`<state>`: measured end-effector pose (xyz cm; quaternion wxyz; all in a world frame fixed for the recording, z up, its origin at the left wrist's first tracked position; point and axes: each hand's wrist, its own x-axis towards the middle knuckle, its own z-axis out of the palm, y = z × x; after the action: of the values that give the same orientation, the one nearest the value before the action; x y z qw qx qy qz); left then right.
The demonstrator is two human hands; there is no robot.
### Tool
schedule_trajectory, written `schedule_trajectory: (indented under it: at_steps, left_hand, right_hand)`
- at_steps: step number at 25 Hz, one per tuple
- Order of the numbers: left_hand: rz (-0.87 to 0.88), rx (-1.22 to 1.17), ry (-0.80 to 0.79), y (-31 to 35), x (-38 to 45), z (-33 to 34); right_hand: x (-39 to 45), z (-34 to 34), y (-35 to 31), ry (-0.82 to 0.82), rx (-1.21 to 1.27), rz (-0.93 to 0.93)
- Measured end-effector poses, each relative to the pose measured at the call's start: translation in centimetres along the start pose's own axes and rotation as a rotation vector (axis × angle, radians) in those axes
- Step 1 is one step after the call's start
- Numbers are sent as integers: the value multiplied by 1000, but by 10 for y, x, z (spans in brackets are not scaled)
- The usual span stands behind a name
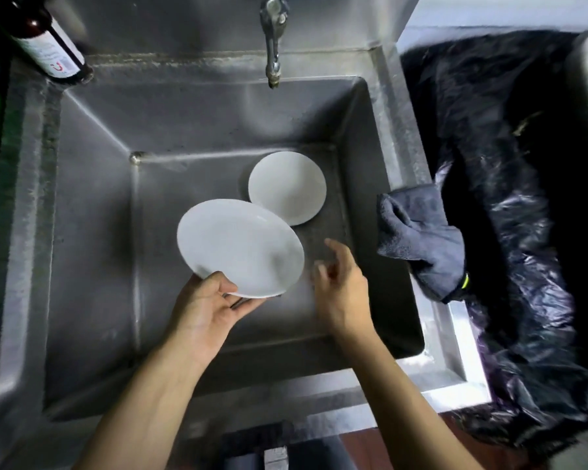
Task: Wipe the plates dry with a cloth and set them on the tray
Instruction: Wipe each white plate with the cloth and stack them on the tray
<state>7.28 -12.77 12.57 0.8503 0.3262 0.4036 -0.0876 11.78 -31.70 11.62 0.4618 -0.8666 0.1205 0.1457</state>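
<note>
Round white ceramic plate [240, 247]: held tilted above the basin of the stainless-steel sink [92, 205], toward the basin's near side. Its near rim is pinched by the left hand [206, 308], thumb on the upper face, fingers curled beneath the edge.

Second round white plate [287, 187]: lies on the sink floor, toward the far right corner of the basin. The held plate overlaps its near-left edge in view; contact between the two cannot be judged.

Right hand [340, 286]: over the sink floor, just right of the held plate, fingers loosely bent and blurred, gripping nothing. Whether it touches the plate rim is unclear.

Dark grey folded cloth [421, 232]: draped over the sink's right rim, partly hanging into the basin, well clear of both hands.

Metal tap [273, 39]: mounted at the sink's far wall, spout pointing down over the basin.

Dark glass bottle with a white label [46, 39]: stands on the sink's far left corner.

Black plastic bin liner [510, 212]: fills the space just right of the sink.
</note>
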Motion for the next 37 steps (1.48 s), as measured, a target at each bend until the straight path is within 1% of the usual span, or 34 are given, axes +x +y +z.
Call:
schedule_trajectory:
  at_steps: [2, 3, 5, 6, 7, 9, 11, 12, 14, 19, 23, 27, 28, 30, 32, 33, 34, 36, 37]
  left_hand:
    - [4, 60, -15, 5, -11, 7]
    - [8, 100, -26, 7, -17, 11]
    - [22, 166, -48, 11, -29, 22]
    - [27, 187, -54, 13, -35, 27]
    - [31, 202, -59, 14, -40, 33]
    - [37, 223, -62, 15, -52, 44]
    - [38, 235, -54, 16, -63, 54]
    - [37, 238, -49, 16, -68, 58]
    - [42, 247, -34, 16, -79, 66]
    - [72, 261, -16, 12, -102, 81]
    - [110, 260, -3, 14, -115, 84]
    - [107, 254, -12, 16, -119, 89]
    - [101, 260, -15, 16, -118, 91]
    - [93, 274, -10, 18, -117, 97]
    - [89, 285, -9, 20, -117, 101]
    - [89, 296, -16, 23, -117, 102]
    - [88, 311, -27, 25, -118, 102]
    - [94, 354, -44, 33, -122, 100]
    - [97, 374, -48, 36, -124, 99]
  right_hand:
    - [11, -38, 2, 136, -157, -247]
    - [18, -58, 4, 194, -233, -328]
    - [36, -97, 13, 301, -395, -412]
    - [43, -113, 21, 321, -477, -415]
    - [50, -126, 29, 301, -544, -393]
    - [59, -145, 46, 169, -613, -340]
    - [65, -152, 62, 38, -583, -318]
    - [68, -153, 67, -2, -554, -313]
    - [71, -152, 75, -19, -535, -312]
    - [75, -146, 89, 95, -585, -438]
    - [76, -139, 80, 194, -593, -363]
    - [77, -151, 76, 349, -624, -281]
    - [74, -152, 77, 358, -619, -245]
    - [70, -147, 84, 298, -529, -228]
    - [70, -146, 91, 166, -322, -259]
    - [73, -149, 90, 120, -215, -225]
    - [73, -153, 86, 127, -128, -154]
    - [70, -151, 74, 269, -2, -18]
    - [66, -150, 64, 346, 54, -1]
